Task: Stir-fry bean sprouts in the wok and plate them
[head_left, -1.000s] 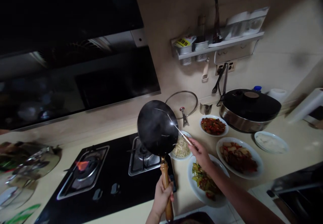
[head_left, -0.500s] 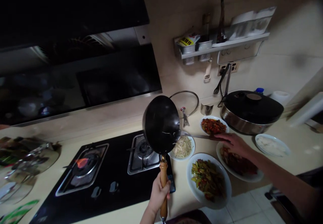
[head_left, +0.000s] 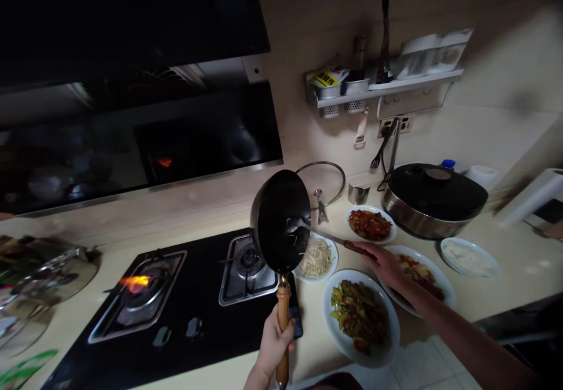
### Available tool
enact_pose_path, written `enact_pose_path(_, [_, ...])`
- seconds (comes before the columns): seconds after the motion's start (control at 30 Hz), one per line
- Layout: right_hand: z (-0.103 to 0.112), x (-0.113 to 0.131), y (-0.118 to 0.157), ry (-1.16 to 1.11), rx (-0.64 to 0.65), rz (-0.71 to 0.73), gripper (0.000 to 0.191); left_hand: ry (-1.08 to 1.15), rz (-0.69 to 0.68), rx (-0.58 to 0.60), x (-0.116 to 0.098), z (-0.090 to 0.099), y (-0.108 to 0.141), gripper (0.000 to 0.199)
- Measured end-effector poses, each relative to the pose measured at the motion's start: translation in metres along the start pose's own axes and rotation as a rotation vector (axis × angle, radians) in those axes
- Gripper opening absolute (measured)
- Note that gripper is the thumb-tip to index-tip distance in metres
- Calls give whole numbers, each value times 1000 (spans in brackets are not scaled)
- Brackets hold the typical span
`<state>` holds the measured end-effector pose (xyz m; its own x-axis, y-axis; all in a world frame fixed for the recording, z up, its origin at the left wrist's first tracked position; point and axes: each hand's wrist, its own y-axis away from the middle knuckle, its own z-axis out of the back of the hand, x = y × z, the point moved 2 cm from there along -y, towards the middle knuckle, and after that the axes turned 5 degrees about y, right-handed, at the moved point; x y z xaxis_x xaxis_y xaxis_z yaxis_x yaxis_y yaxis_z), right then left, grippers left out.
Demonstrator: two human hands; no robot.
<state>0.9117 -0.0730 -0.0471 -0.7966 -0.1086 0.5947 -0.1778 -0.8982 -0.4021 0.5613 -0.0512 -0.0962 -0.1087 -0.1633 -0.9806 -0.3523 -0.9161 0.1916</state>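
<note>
The left hand (head_left: 275,343) is closed around the turned wooden handle (head_left: 284,325) of a black carbon-steel wok (head_left: 281,220), its fingers wrapped tight on the smooth, rounded wood. The wok's deep, round bowl is tipped up on edge and hangs in the air above the front edge of the black glass gas hob (head_left: 193,278), near the right-hand burner (head_left: 248,261). Its dark inner surface has a dull sheen, with a few pale flecks on it.

The right hand (head_left: 382,267) is curled around the wooden grip of a long wok spatula (head_left: 356,248), and the spatula's thin metal shaft reaches across so its tip rests inside the wok. Below that hand lie a wide white plate (head_left: 341,343) of glossy green pepper strips and a white plate (head_left: 440,284) of chunky braised pieces. A smaller plate (head_left: 325,275) holds fine pale strands, just beside the wok.

Further along the cream counter (head_left: 505,261) sit a plate of red-flecked stir-fry (head_left: 358,231) and a plate of something soft and white (head_left: 460,268). Behind them stand a stainless steel pot (head_left: 409,217) with a black domed lid and a round glass lid (head_left: 334,170). On the far left burner, an orange flame (head_left: 134,283) burns.
</note>
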Motion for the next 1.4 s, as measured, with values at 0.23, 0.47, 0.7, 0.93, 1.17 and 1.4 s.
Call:
enact_pose_path(0.23, [66,-30,36,262,156,-19,36,-23,-21,-27,10,3,-10,42])
enact_pose_path(0.47, [64,-20,43,340,136,-31,38,-14,-24,-48,19,-4,-16,45])
enact_pose_path(0.7, [62,-35,80,333,173,-201,42,91,17,-33,10,4,-3,37])
enact_pose_path(0.93, [35,-24,124,-247,-19,-618,46,397,121,91,-10,32,33,31])
enact_pose_path(1.17, [-17,91,162,-1219,125,-1051,49,900,176,182,-6,102,119,27])
enact_pose_path(1.4, [-148,276,153,-1429,505,-950,38,1022,24,84,4,248,275,17])
